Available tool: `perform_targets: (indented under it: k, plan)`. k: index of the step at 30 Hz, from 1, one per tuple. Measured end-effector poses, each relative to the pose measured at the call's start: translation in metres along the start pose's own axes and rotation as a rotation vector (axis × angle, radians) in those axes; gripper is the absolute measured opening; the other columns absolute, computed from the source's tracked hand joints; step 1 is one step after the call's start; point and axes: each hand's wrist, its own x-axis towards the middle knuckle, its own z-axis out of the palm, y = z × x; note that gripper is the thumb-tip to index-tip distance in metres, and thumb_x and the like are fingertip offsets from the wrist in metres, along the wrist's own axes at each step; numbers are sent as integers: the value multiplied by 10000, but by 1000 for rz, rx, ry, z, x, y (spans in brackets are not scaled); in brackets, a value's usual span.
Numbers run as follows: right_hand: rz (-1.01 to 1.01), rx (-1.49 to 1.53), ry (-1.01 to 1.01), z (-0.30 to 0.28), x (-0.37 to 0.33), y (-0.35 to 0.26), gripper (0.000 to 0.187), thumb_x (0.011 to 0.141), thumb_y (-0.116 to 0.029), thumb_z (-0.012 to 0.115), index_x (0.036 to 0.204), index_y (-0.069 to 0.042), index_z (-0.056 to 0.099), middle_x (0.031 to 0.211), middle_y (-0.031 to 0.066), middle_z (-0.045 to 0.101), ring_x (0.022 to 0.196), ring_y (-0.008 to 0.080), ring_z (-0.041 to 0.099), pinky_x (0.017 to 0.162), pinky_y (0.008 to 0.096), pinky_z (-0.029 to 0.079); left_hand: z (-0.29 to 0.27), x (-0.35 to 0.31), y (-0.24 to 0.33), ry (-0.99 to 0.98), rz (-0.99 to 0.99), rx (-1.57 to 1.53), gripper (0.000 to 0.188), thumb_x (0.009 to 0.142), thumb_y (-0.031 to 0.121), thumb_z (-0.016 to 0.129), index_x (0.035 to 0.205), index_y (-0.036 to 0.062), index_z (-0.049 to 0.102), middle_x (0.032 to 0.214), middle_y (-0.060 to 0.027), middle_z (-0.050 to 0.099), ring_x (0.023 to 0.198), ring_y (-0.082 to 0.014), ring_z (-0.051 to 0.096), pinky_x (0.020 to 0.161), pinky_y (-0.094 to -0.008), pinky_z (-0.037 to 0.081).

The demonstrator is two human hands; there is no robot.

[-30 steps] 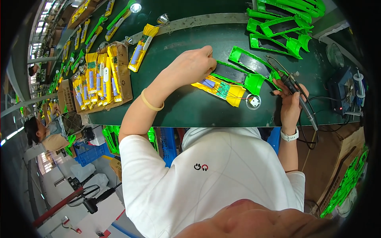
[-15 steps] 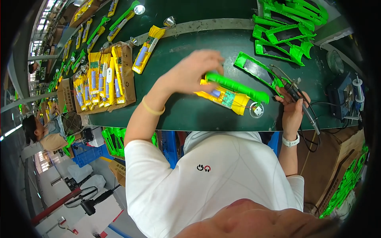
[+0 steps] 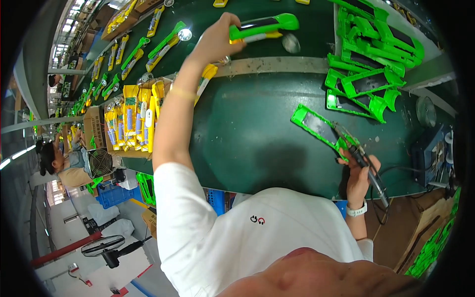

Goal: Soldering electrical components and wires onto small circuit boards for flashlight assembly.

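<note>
At the far side of the bench, my left hand is closed round one end of a flashlight body. Its green shell carries a dark panel and lies over a yellow half. Just beside it is a clear round reflector. My right hand, at the near right, grips a soldering iron with a dark handle. Its fingers also reach the near end of a green shell with a dark panel, which slants across the bench.
A cardboard box of yellow flashlight halves stands at left. Green shells are piled at far right. A blue soldering station sits at the right edge. More flashlights lie at far left; a co-worker sits beyond.
My left hand has carried the green and yellow flashlight body with its reflector from the middle of the bench to the far side. My right hand keeps the soldering iron.
</note>
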Motion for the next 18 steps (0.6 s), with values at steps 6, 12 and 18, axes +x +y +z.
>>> perform_targets:
  k: [6,12,18]
  plan:
    - [6,-12,46,1,-4,-1,459,883,-432,470,1105,-75,285,1090,202,470,920,383,587,721,467,518,-24,105,-91,-592,-359,-22,608,617,325,781,1088,52,510,1099,-122,559,1040,-233,529,884,-330,438]
    - [70,-2,112,1,-2,-7,465,868,-457,487,1073,-92,285,997,232,552,836,359,610,665,436,529,-26,154,-91,-588,-778,107,708,623,372,774,1206,75,506,1257,-150,472,1166,-275,450,912,-385,432]
    - [82,9,87,1,1,-7,475,859,-467,498,1064,-93,289,974,227,566,828,369,614,668,435,530,-13,143,-56,-652,-464,386,651,678,472,692,1190,109,516,1195,-74,512,1092,-211,485,810,-380,477]
